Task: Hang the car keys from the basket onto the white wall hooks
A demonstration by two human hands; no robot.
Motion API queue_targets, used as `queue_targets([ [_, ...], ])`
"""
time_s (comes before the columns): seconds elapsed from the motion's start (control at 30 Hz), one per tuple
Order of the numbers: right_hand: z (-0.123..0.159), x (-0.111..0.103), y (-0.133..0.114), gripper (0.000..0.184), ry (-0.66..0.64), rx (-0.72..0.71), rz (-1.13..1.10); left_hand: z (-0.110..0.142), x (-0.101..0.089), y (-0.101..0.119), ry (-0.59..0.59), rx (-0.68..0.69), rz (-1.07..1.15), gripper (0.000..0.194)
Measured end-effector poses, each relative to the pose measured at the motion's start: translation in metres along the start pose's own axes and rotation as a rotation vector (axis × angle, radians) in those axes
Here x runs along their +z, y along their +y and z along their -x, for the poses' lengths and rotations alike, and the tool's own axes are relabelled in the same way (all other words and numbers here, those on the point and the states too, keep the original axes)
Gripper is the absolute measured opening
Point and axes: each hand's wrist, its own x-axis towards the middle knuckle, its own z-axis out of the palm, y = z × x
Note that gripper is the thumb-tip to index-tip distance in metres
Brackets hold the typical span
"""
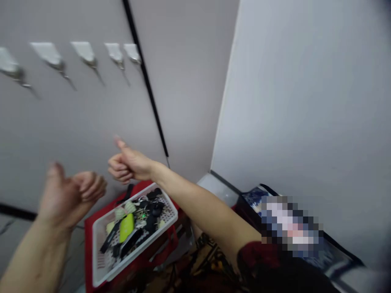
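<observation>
My left hand (71, 191) is raised in front of the grey wall, fingers curled into a loose fist, thumb up; nothing shows in it. My right hand (126, 165) reaches forward beside it, fingers curled in and thumb stuck out; it looks empty, though motion blurs it. Below both hands a white perforated basket (104, 272) rests on a red stool (88, 240). In the basket lie several black key fobs (151, 207) and a lime-green tag (126, 227). Neither hand touches the basket.
A row of several adhesive metal hooks (87, 57) is stuck on the wall high at the left. A black vertical seam (146, 81) divides the wall panels. A dark patterned bag (259, 195) sits in the corner at the right.
</observation>
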Motion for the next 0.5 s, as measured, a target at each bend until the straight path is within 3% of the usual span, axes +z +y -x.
queue_targets([
  [0.1,-0.006,0.003,0.008,0.054,-0.005,0.013,-0.01,0.009,0.007,0.008,-0.034,-0.005,0.346,0.057],
  [0.17,-0.011,0.006,0.013,0.054,-0.012,0.035,-0.022,0.013,0.007,0.005,-0.031,-0.02,0.456,0.058],
  [0.37,-0.026,0.016,0.028,0.056,-0.031,0.063,-0.022,0.021,-0.004,-0.017,0.027,-0.046,0.602,0.059],
  [0.5,-0.031,0.019,0.041,0.056,0.054,0.105,0.067,0.024,-0.004,-0.031,0.066,-0.061,0.621,0.057],
])
